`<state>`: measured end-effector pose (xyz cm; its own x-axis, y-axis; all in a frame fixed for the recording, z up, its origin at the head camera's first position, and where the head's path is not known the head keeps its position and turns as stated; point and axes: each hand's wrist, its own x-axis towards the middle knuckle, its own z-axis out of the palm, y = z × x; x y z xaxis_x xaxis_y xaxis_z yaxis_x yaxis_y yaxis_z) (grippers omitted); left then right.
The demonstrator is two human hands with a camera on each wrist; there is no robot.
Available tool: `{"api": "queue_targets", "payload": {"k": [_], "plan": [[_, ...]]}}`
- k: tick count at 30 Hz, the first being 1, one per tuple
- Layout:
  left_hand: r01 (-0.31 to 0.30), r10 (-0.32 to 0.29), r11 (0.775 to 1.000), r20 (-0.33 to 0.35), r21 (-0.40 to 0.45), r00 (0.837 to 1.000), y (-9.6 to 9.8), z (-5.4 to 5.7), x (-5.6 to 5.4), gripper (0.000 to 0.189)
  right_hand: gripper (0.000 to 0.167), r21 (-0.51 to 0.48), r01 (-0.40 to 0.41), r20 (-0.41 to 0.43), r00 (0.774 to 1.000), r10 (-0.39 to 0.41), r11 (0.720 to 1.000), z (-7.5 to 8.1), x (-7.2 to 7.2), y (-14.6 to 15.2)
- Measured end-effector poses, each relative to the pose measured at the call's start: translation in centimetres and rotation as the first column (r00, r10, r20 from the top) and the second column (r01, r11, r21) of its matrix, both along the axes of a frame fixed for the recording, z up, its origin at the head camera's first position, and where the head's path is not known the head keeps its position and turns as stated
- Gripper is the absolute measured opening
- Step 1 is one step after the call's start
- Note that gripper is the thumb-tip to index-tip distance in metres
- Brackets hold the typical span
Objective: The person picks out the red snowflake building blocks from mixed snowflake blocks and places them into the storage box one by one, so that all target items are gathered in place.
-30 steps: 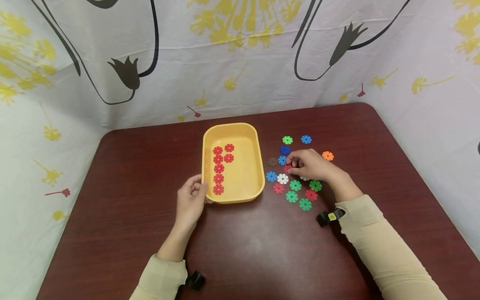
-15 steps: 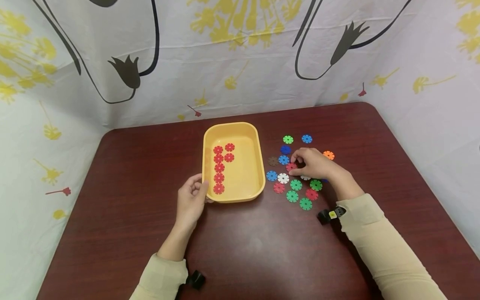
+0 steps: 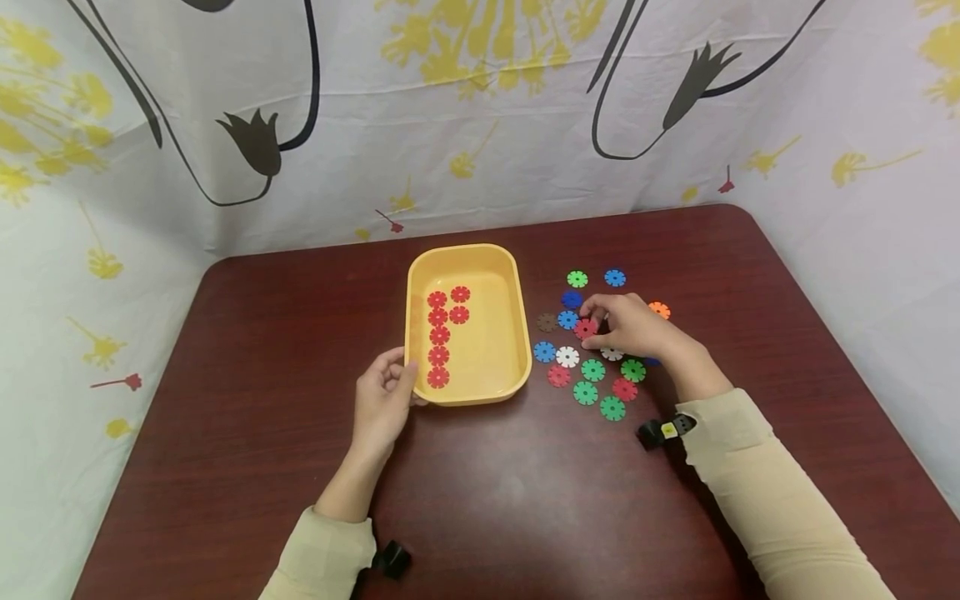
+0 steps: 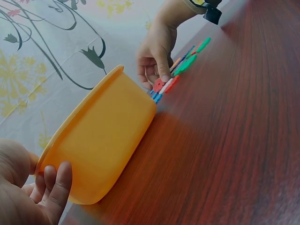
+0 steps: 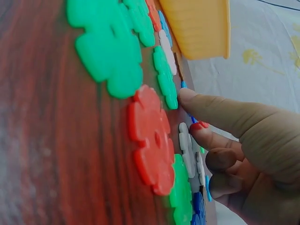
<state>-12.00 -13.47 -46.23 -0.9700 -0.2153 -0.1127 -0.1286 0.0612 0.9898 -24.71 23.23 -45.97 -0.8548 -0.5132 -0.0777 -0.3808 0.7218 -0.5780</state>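
Note:
My left hand (image 3: pixel 384 400) holds the yellow tray (image 3: pixel 522 333) at its near left corner. In the left wrist view the thumb lies over the rim and the fingers are against the outer wall. Several red snowflake discs (image 3: pixel 438 356) lie in the tray, most in a column along its left side. Right of the tray, my right hand (image 3: pixel 633 325) pinches a red snowflake disc (image 3: pixel 585 328) among the loose ones. That disc looks tilted up in the left wrist view (image 4: pixel 158 85); its far edge is hidden by the index finger in the right wrist view.
Loose notched discs surround the right hand: green (image 3: pixel 586 392), white (image 3: pixel 567 357), blue (image 3: pixel 544 352), brown (image 3: pixel 547 322), orange (image 3: pixel 659 310) and two more red ones (image 3: pixel 625 389). A patterned cloth (image 3: pixel 480 167) hangs behind the dark red table (image 3: pixel 487 500).
The right hand has shifted slightly right, and the red disc at its fingers has moved with it and now shows more of its face. The left hand and tray have stayed put.

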Motion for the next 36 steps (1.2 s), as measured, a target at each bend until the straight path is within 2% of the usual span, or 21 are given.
{"api": "queue_targets", "payload": {"k": [4, 8, 12, 16, 19, 25, 31, 36], "plan": [[0.005, -0.005, 1.000, -0.004, 0.000, 1.000, -0.01, 0.01, 0.00, 0.037, 0.032, -0.003, -0.016, -0.008, 1.000, 0.016, 1.000, -0.08, -0.01, 0.04], [0.006, -0.006, 1.000, -0.009, 0.002, 1.000, 0.00, 0.02, 0.02, 0.036, 0.026, -0.008, -0.031, -0.050, 0.998, 0.030, 0.999, -0.18, 0.02, 0.07], [0.007, -0.007, 1.000, -0.008, -0.001, 1.000, -0.01, 0.03, 0.02, 0.036, 0.016, -0.015, -0.018, -0.093, 0.996, 0.017, 1.000, -0.27, -0.05, 0.13], [0.009, -0.009, 1.000, -0.015, 0.002, 1.000, -0.03, 0.02, 0.01, 0.036, 0.012, -0.026, -0.002, -0.098, 0.995, 0.000, 1.000, -0.30, -0.18, 0.15], [0.012, -0.012, 1.000, -0.018, 0.005, 1.000, -0.03, 0.01, -0.01, 0.036, 0.016, -0.023, 0.001, -0.082, 0.997, -0.002, 1.000, -0.31, -0.16, 0.23], [0.011, -0.011, 1.000, -0.011, 0.007, 1.000, -0.03, 0.04, -0.04, 0.036, 0.035, -0.017, -0.023, -0.022, 0.999, 0.023, 1.000, -0.23, -0.10, 0.59], [0.010, -0.010, 1.000, -0.007, 0.004, 1.000, -0.04, -0.01, -0.03, 0.036, 0.032, -0.012, -0.041, -0.017, 0.999, 0.041, 0.999, -0.16, -0.17, 0.69], [0.010, -0.010, 1.000, -0.014, 0.007, 1.000, 0.01, -0.05, 0.00, 0.035, 0.029, -0.025, -0.030, -0.046, 0.999, 0.028, 0.999, -0.20, -0.24, 0.58]]}}
